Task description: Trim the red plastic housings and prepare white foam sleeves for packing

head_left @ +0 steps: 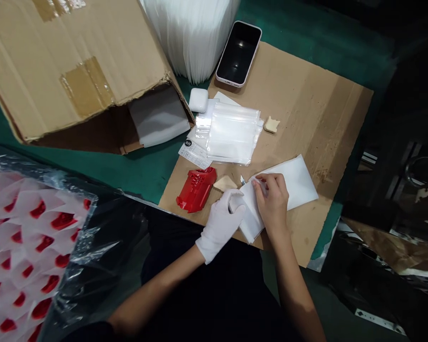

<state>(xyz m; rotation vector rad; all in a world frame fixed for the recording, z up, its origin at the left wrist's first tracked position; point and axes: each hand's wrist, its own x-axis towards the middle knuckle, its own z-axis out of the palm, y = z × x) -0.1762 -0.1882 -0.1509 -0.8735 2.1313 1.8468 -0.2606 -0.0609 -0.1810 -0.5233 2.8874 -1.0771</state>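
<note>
A white foam bag [250, 216] lies under my hands, its near end angled toward me. My right hand [273, 197], bare, pinches its upper part between thumb and fingertips. My left hand [223, 221] wears a white glove, and its curled thumb and fingers close on the bag's left edge. Another white foam piece [297, 180] stretches out to the right beneath my right hand; whether it joins the bag I cannot tell. A small blue-grey tip [242, 179] pokes out just above the bag. Left of my gloved hand rest a red plastic part [197, 190] and a beige piece [225, 183].
A cardboard sheet [328, 118] covers the green table. On it lie clear plastic bags [232, 133], a printed label [194, 153], a phone [238, 53] and a small beige block [271, 125]. Behind stand a cardboard box [128, 57], a white case [199, 100] and stacked foam bags [196, 42]. Wrapped red parts [39, 242] fill the lower left.
</note>
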